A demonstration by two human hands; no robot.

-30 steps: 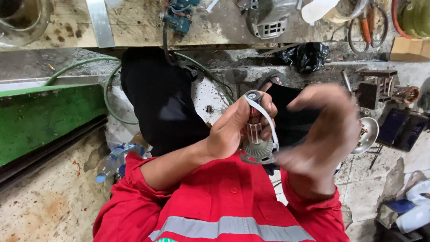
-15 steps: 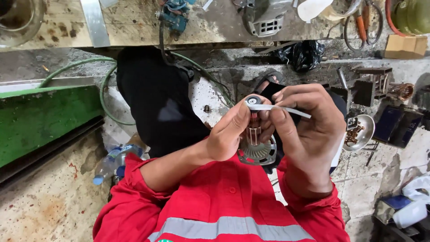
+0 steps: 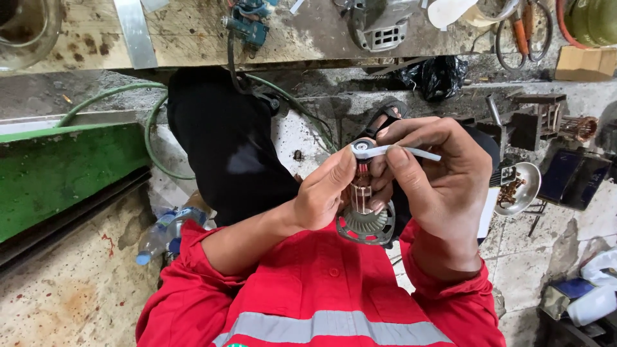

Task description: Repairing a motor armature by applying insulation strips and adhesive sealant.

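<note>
just above your red work jacket with its grey reflective band, in the middle of the scene, your left hand is wrapped around a small motor armature with copper windings and a round grey slotted fan disc. the fan disc sits at the near end, against your chest, and the winding end points away from you. your right hand is closed too, its thumb and forefinger pinching a thin white strip of tape or paper. the strip loops around the far tip of the armature and its free end runs out to the right, across your fingers. both hands touch each other around the part. to the left lies a green metal beam, and a clear plastic bottle with a blue cap rests on the floor near your left elbow. to the right, a small round metal bowl holding brownish bits stands on the floor.
</note>
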